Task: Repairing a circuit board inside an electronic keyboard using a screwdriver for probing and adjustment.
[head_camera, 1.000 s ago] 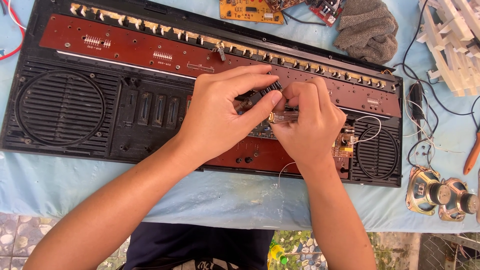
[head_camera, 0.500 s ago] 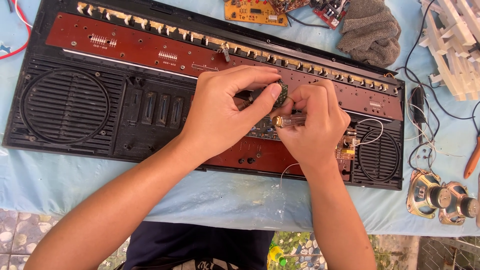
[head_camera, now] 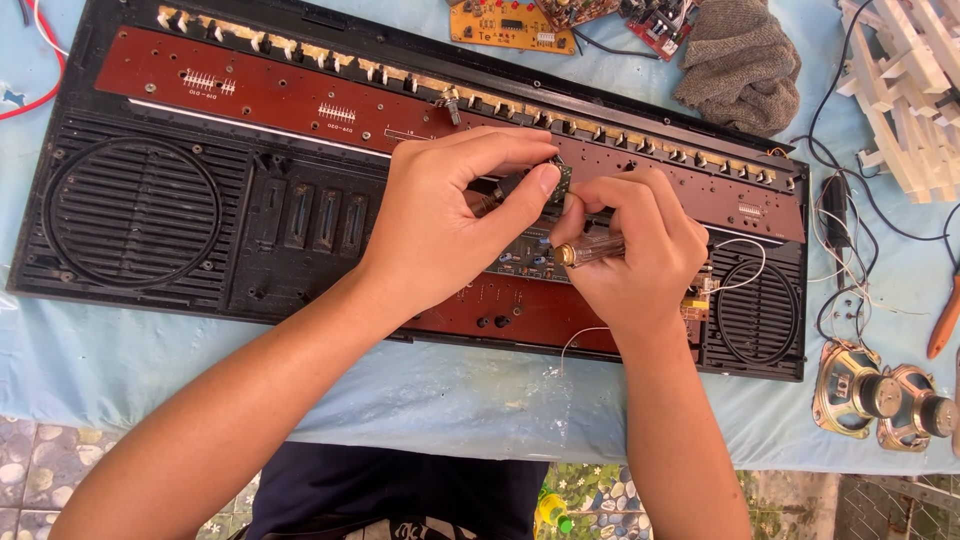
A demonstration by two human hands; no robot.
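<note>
Two hands – left hand point(head_camera: 450, 225) pinches small board point(head_camera: 560, 180) | right hand point(head_camera: 635, 250) grips screwdriver point(head_camera: 590, 250) | over casing point(head_camera: 150, 210)

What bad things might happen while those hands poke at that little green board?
The screwdriver in the right hand might slip and scratch the small circuit board, which the left hand pinches. The thin white wire beside the right hand could snag and tear loose.

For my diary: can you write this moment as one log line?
left hand: pinching small circuit board | right hand: gripping screwdriver | under: open keyboard case | table: blue cloth
</note>
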